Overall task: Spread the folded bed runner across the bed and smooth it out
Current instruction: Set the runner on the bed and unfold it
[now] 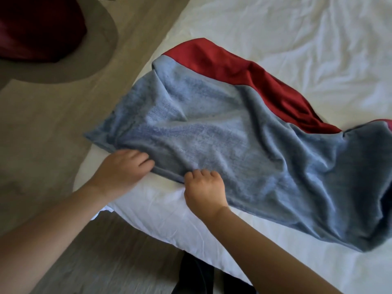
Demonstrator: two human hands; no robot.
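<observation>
The bed runner (pixel 244 149) is a grey-blue plush cloth with a red satin underside showing along its far edge. It lies rumpled across the white bed (pixel 297 49), its left end hanging slightly past the bed's side. My left hand (pixel 125 168) grips the runner's near edge by the bed's corner, fingers curled into the cloth. My right hand (pixel 204 189) pinches the same near edge a little further right, knuckles up.
Wood-look floor (pixel 53 115) runs along the bed's left side. A dark red seat (pixel 40 28) stands on a round grey rug at the top left. Something dark (pixel 195 272) lies on the floor below the bed's near corner.
</observation>
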